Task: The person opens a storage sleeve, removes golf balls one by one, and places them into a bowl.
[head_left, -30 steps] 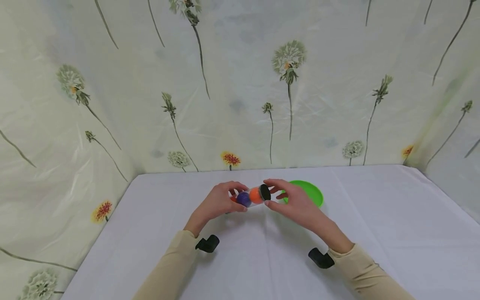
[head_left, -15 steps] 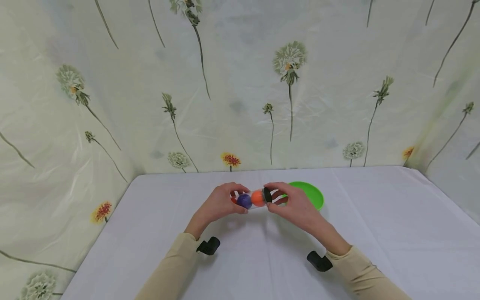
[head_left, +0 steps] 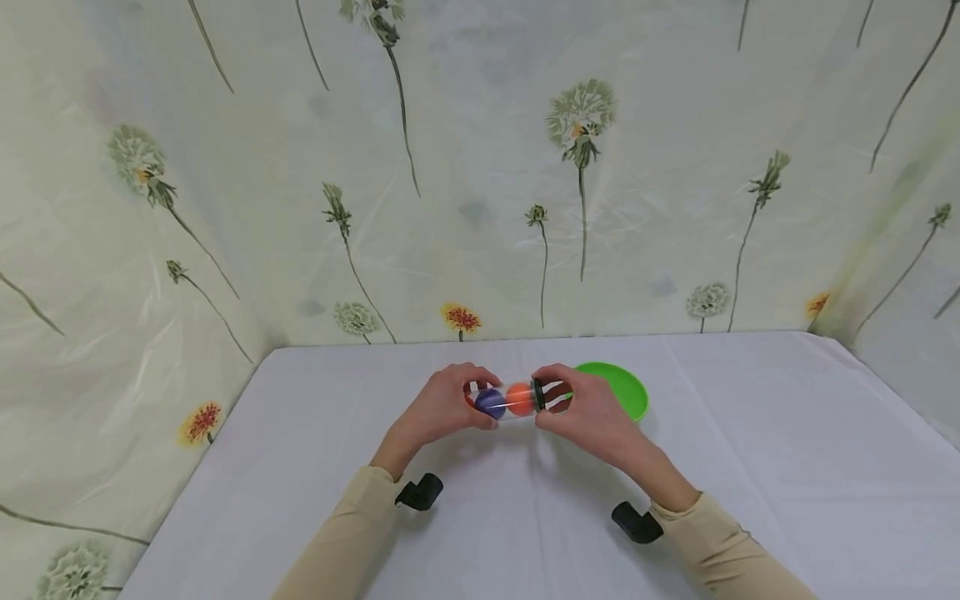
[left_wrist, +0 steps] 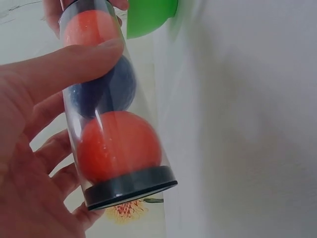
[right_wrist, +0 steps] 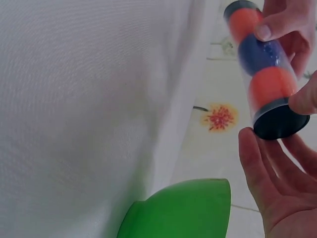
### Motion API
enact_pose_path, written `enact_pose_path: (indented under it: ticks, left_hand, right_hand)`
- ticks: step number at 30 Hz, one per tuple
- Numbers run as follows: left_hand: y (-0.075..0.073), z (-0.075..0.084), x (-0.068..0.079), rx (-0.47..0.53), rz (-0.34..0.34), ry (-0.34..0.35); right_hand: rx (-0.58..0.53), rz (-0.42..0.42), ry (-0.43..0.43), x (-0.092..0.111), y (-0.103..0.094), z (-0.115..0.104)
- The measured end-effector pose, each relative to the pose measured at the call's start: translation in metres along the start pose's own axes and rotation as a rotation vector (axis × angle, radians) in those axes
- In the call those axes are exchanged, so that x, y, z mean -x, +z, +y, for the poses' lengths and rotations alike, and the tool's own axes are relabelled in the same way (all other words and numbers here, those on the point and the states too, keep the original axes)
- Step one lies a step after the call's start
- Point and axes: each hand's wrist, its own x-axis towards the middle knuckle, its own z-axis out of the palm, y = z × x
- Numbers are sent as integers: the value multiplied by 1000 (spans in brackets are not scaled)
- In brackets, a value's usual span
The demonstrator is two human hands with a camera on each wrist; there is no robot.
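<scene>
A clear tube (left_wrist: 143, 111) with black caps on both ends holds a row of balls: an orange one (left_wrist: 119, 146), a dark blue one (left_wrist: 104, 91) and another orange one beyond. It lies nearly level above the table in the head view. My left hand (head_left: 438, 407) grips its left part, thumb on the near side and fingers behind. At the other end, my right hand (head_left: 592, 414) pinches the black cap (right_wrist: 281, 120) between thumb and fingertips. The cap sits on the tube's end.
Behind my right hand, a green bowl-like dish (head_left: 621, 388) stands on the white-covered table (head_left: 750, 467). A curtain (head_left: 480, 167) printed with dandelions hangs around the table's back and sides. Black wrist mounts (head_left: 637, 522) jut out below both sleeves.
The tube's right end has turned so that the cap's flat face no longer shows in the head view. My right fingers have closed in on the cap; the left hand has barely moved.
</scene>
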Motion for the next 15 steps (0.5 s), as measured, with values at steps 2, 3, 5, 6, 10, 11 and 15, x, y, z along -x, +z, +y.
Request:
enact_pose_path:
  ticks: [2, 3, 5, 6, 10, 11, 15]
  left_hand:
    - [0, 1, 0, -5, -3, 2]
    - [0, 2, 0, -8, -4, 2]
    - [0, 3, 0, -11, -5, 4]
    - [0, 4, 0, -13, -5, 3]
    - [-1, 6, 0, -26, -6, 6]
    - [-1, 7, -1, -30, -9, 6]
    - [-2, 9, -2, -31, -19, 12]
  right_hand:
    - [3, 2, 7, 1, 0, 0]
    - [5, 4, 7, 1, 0, 0]
    - [15, 8, 4, 2, 1, 0]
    - [20, 11, 1, 2, 1, 0]
    - [40, 24, -11, 3, 1, -1]
    - [46, 28, -11, 3, 1, -1]
    - [67, 43, -9, 3, 1, -3]
